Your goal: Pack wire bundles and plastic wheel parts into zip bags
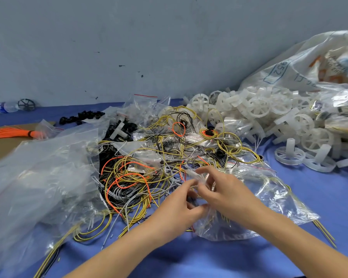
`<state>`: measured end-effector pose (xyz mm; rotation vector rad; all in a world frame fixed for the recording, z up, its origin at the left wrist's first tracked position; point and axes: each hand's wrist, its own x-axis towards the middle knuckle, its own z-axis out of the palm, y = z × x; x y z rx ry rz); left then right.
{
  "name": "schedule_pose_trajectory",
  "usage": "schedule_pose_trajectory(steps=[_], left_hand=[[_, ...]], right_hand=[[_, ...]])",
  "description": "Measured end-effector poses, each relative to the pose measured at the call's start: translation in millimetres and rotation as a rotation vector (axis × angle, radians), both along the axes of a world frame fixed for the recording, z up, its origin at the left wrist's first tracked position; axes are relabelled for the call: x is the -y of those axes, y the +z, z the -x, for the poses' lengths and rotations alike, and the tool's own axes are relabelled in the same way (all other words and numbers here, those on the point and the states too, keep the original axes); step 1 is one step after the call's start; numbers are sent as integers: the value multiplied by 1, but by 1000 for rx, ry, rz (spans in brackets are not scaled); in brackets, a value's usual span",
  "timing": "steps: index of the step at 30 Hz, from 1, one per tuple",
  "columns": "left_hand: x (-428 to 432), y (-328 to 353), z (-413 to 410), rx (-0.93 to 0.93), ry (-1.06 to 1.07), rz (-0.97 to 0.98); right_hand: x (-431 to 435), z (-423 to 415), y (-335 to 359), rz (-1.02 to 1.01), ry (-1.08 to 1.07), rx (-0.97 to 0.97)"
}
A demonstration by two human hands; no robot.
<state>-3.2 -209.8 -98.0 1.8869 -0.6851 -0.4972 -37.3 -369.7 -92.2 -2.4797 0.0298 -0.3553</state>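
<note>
big sack [317,63] cut off right — fingers [191,203] blurred

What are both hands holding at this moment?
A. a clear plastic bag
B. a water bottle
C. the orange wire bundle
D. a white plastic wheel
A: the left hand and the right hand both pinch the clear plastic bag lying on the wires, far from the wheels.

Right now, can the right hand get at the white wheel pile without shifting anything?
Probably not: the right hand pinches the zip bag together with the left hand; otherwise, open blue cloth leads to the wheel pile.
</note>
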Motion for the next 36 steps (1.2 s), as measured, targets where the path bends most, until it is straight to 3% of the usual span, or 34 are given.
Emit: schedule_pose_trajectory(steps=[5,16,20,23,27,36], left_hand=[[-9,7,-5,12,6,2],[-100,56,-83,370,317,-162],[-82,36,-68,583,185,-274],[-63,34,-59,724,153,-286],[-29,46,-68,703,139,-230],[92,40,-113,535,57,-335]], right_hand=[[4,2,-4,9,-27,35],[2,6,8,-10,-29,114],[-10,3,10,183,80,193],[-14,-3,9,351,137,150],[-3,-18,17,290,49,160],[72,-53,27,29,-390,30]])
